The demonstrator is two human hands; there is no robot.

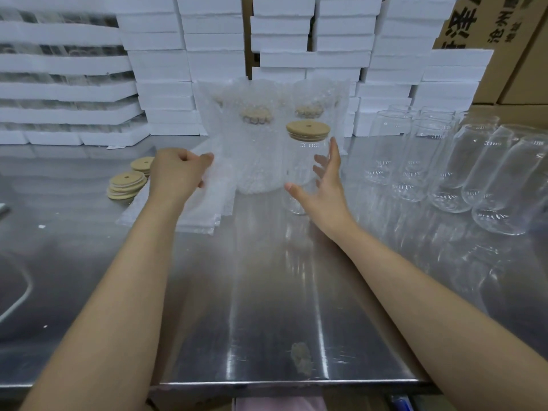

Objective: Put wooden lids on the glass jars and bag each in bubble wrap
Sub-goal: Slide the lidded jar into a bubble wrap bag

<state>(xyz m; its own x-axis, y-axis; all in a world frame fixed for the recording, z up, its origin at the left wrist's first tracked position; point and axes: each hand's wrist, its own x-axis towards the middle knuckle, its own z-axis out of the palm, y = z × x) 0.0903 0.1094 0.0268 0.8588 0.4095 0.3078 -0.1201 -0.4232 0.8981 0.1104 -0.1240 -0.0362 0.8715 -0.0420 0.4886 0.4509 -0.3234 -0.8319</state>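
Directions are read from the lidded jar as the dial's centre.

At ten o'clock, far left, foam trays (59,93) are stacked high, with glass showing dimly between the layers. At nine o'clock two piles of loose lids (127,185) lie on the steel table (267,307). The near pile holds about five; the far pile is partly hidden by the left hand (175,176), so its count cannot be told. That hand is curled, its thumb and fingers pinching the edge of a bubble-wrap bag (216,173) lifted off a flat stack of bags (195,218) at eight o'clock.

At eleven and twelve o'clock stand two bagged jars (255,149), each upright in bubble wrap with a wooden lid showing through.

The jar (301,164) itself stands upright and unbagged at mid-table. It holds nothing and is capped by one lid (307,129) with a small centre hole. The right hand (323,185) is spread around it, fingers straight, thumb in front and fingertips seen through the glass. I cannot tell whether it touches.

At three o'clock a cluster of empty jars (415,155) stands uncapped. There are at least eight, but the overlapping glass prevents an exact count.

Behind, white foam blocks (216,40) are piled, and at one o'clock are cardboard boxes (486,22).
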